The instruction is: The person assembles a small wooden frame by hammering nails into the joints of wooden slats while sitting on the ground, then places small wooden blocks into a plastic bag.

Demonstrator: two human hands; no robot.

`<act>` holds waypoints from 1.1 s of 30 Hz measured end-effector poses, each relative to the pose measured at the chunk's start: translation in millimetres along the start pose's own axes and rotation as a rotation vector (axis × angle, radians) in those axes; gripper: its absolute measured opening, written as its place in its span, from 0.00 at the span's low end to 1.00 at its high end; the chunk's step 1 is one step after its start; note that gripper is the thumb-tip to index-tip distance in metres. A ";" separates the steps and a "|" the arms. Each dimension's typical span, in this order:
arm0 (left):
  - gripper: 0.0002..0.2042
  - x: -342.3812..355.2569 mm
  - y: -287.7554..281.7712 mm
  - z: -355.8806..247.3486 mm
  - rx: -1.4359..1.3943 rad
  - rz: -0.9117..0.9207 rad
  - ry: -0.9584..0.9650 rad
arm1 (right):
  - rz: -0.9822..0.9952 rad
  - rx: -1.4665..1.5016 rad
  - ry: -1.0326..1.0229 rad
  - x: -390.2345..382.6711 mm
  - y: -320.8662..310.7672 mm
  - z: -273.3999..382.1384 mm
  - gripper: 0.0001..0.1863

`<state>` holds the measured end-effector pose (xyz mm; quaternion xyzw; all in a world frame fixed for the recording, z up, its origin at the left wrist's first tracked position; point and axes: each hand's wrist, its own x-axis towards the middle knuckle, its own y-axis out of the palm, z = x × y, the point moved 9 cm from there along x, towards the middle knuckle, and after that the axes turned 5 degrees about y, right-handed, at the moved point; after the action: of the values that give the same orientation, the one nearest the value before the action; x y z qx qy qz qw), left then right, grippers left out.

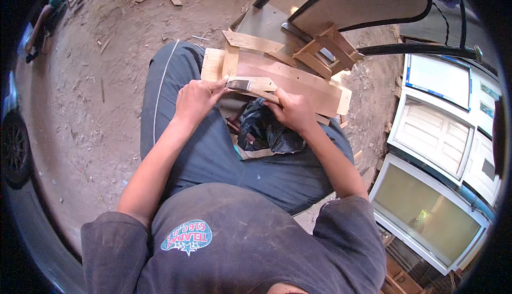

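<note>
My left hand and right hand both clasp a short pale wood strip, one end darkened.

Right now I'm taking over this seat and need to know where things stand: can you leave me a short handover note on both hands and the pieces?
Left hand: grips the left end of a small wood block, fingers curled over it.
Right hand: holds the block's right side from below.
A dark metal blade lies on the block between the hands.
Black plastic bag rests in the lap; wooden boards lie just ahead.
Done or left: cannot tell from this view.
</note>
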<state>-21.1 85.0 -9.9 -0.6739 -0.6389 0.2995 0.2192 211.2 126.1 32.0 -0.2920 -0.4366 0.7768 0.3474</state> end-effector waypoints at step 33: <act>0.13 0.1 -1.4 -1.5 0.030 -0.028 0.003 | -0.089 0.082 0.060 -12.2 -1.6 4.6 0.20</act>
<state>-21.1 85.4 -7.9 -0.6619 -0.6434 0.3049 0.2344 215.3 114.8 37.3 -0.2812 -0.4061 0.7688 0.4062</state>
